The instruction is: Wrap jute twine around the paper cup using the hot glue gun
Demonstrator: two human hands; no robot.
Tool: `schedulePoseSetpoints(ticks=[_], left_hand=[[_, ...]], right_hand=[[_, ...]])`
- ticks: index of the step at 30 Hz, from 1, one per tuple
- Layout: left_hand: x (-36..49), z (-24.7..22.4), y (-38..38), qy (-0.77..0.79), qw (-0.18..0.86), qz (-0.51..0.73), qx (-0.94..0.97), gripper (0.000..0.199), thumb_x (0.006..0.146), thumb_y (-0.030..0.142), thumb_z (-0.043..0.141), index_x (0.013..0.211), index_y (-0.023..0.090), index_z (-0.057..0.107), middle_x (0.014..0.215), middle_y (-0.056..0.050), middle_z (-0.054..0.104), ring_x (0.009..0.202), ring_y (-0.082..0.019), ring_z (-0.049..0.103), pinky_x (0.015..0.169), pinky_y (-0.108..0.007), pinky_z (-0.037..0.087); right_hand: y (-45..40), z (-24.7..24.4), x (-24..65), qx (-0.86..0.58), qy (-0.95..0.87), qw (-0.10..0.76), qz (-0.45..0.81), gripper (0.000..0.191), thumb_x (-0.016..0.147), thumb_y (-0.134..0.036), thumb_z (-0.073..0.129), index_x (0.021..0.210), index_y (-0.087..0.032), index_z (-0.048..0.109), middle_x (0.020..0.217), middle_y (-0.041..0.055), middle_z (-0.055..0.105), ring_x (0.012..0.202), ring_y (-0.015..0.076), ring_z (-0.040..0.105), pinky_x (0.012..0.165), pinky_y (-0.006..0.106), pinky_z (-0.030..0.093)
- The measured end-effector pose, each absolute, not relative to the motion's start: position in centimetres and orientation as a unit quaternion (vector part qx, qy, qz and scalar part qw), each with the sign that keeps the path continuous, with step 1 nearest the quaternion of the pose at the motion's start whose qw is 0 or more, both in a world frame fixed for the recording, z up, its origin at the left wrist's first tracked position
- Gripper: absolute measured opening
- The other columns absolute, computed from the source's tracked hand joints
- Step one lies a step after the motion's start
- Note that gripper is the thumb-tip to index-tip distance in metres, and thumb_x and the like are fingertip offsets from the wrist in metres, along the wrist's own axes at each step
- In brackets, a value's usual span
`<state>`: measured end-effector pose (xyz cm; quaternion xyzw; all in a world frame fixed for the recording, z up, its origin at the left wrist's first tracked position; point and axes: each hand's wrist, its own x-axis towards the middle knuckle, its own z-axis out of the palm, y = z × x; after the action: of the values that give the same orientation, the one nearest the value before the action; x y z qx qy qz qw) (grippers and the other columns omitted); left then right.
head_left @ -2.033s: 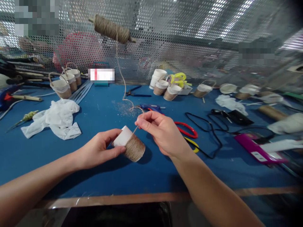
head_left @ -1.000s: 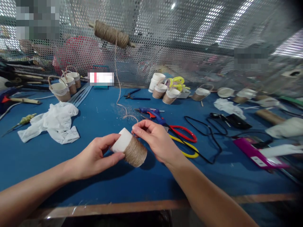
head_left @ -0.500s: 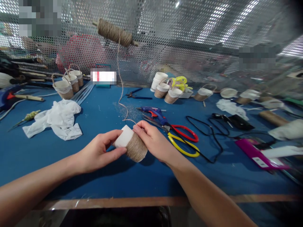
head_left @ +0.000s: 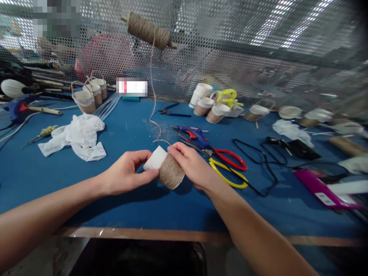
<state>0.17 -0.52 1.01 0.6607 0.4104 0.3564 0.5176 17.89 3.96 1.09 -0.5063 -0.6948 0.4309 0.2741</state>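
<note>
A white paper cup (head_left: 171, 174), partly wound with brown twine, lies tilted between my hands above the blue table. My left hand (head_left: 130, 172) grips its bare white end, thumb on the near side. At the twine-covered part, my right hand (head_left: 191, 163) is closed, thumb and fingers pressed on the cup where the loose twine (head_left: 152, 84) arrives. That strand hangs down from a twine spool (head_left: 148, 31) on a rod and crosses the table to the cup. The tips of some fingers are hidden behind the cup.
Scissors with red and yellow handles (head_left: 230, 174) and a blue glue gun (head_left: 194, 136) lie right of the cup. Pliers (head_left: 175, 111) lie behind. White crumpled cloth (head_left: 82, 134) is at left. Twine-wrapped cups (head_left: 84, 101) stand at the back. A purple power strip (head_left: 324, 189) lies at right.
The whole view has shifted, so everything appears a little further right and higher. Both hands keep their hold on the cup, with hardly any change in its tilt.
</note>
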Motion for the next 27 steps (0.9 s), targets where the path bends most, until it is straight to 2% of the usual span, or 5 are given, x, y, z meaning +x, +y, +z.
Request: schedulePoseSetpoints(ticks=[6,17,27], left_hand=[[0.19,1.12,-0.44,0.419,0.541,0.339,0.646,0.011,0.075,0.021,0.054,0.076,0.01,0.054,0.066,0.003,0.047,0.06,-0.008,0.04,0.055,-0.02,0.033],[0.0,1.27,-0.12,0.414,0.601,0.322,0.603,0.013,0.07,0.023,0.058,0.075,0.011,0.056,0.069,0.0,0.057,0.065,-0.012,0.052,0.062,-0.023,0.039],[0.13,1.37,-0.09,0.414,0.611,0.315,0.597,0.013,0.069,0.02,0.058,0.078,0.01,0.059,0.071,0.0,0.061,0.066,-0.013,0.054,0.064,-0.024,0.041]], right_hand=[[3.79,1.21,17.75,-0.513,-0.705,0.268,0.41,0.022,0.084,-0.036,0.044,0.07,-0.019,0.048,0.063,-0.0034,0.048,0.058,0.0122,0.041,0.056,0.027,0.031],[3.86,1.17,17.68,-0.512,-0.71,0.258,0.41,0.023,0.084,-0.037,0.044,0.068,-0.02,0.047,0.059,-0.0042,0.045,0.055,0.0118,0.04,0.054,0.027,0.031],[3.87,1.03,17.62,-0.51,-0.707,0.252,0.42,0.023,0.082,-0.037,0.046,0.068,-0.02,0.048,0.06,-0.0037,0.046,0.055,0.0117,0.04,0.053,0.026,0.03]])
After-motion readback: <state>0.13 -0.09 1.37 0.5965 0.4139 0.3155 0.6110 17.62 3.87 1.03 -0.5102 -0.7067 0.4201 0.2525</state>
